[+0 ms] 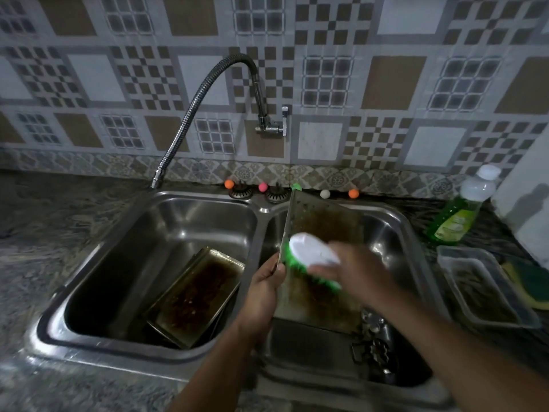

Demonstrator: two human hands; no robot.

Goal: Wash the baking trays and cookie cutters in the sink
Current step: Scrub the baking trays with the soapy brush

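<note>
Over the right basin of the steel sink [261,209], the left hand [263,288] curls its fingers round the left edge of a stained baking tray [323,230] held tilted, while the right hand [359,270] grips a white brush with green bristles [309,254] pressed to the tray's face. A second stained tray [196,295] leans in the left basin, and cookie cutters [375,349] lie in the right basin below the held tray. On the counter at right stands a green soap bottle [459,215] — its label too blurred to read — beside a clear tub [481,286] and a sponge [531,282].

Home kitchen: double sink [190,200], tiled wall [386,84]
</note>
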